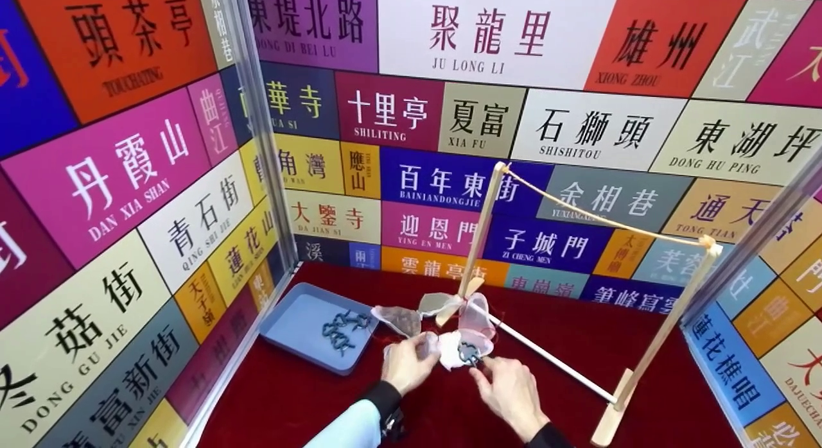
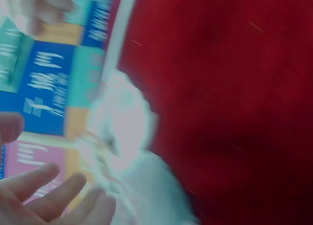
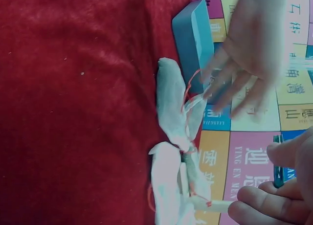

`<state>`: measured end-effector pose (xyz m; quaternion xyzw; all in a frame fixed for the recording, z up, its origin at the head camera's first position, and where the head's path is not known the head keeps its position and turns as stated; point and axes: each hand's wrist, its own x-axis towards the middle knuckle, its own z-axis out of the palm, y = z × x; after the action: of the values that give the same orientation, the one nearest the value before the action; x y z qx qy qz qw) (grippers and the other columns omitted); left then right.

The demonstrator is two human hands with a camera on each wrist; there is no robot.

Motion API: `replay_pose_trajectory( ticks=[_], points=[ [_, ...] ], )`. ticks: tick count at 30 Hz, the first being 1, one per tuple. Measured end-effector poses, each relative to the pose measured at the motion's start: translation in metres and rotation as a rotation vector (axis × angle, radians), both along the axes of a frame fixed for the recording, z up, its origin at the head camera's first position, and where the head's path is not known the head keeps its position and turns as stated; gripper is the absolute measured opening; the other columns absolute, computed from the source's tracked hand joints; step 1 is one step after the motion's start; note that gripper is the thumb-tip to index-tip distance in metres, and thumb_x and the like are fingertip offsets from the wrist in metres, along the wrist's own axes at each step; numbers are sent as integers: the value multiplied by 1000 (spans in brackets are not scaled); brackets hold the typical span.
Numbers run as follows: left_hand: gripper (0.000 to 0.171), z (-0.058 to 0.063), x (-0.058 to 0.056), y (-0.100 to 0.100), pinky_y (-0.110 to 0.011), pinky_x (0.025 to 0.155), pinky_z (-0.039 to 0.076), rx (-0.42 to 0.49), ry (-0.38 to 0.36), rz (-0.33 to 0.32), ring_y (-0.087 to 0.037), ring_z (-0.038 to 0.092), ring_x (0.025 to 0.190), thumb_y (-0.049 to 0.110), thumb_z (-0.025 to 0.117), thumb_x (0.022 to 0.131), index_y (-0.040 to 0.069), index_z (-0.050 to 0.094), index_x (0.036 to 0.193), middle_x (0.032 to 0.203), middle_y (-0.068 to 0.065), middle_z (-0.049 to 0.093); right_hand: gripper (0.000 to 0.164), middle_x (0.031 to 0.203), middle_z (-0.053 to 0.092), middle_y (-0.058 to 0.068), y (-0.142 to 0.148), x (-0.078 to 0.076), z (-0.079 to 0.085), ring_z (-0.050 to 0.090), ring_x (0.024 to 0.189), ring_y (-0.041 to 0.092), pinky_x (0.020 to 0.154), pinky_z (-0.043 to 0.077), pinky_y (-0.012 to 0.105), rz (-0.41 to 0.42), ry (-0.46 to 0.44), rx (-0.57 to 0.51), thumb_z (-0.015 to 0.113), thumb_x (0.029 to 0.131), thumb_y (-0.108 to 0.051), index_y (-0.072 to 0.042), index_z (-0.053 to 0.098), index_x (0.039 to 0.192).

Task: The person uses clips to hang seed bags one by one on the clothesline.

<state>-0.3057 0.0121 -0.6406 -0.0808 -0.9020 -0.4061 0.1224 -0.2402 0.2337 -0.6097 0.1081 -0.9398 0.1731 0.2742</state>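
In the head view my right hand [image 1: 510, 393] pinches a small dark green piece with a wavy outline [image 1: 469, 353] over a white mesh pouch [image 1: 451, 350]. The right wrist view shows this green piece [image 3: 279, 159] edge-on between thumb and fingers. Beside the same pouch is my left hand [image 1: 408, 364], its fingers near the mesh. Its fingers [image 2: 58, 195] look loosely extended in the left wrist view, with nothing between them. Several pale mesh pouches with red drawstrings lie bunched together, one a grey pouch [image 1: 399, 319] near the tray.
A blue tray [image 1: 289, 345] at the left holds several dark green pieces. Behind the pouches stands a wooden frame [image 1: 481, 230] with a string [image 1: 591, 214] across its top and a white rod [image 1: 552, 358] low down. Red cloth [image 1: 308, 409] covers the table; printed panels surround it.
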Motion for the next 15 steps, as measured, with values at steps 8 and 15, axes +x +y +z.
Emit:
replay_pose_trajectory(
  ticks=[8,15],
  points=[
    [77,-69,-10,0,-72,105,57,-288,-89,60,-54,56,144,38,96,82,1,69,144,151,-29,64,37,60,68,-5,6,5,-6,69,55,24,48,49,37,-26,-76,55,91,89,-17,-25,68,62],
    [51,-85,-20,-2,-61,93,62,-402,29,184,-48,60,128,31,92,86,2,77,126,130,-26,70,33,60,71,-4,5,5,-4,69,55,23,48,49,36,-20,-123,96,91,88,-18,-25,73,61]
  ],
)
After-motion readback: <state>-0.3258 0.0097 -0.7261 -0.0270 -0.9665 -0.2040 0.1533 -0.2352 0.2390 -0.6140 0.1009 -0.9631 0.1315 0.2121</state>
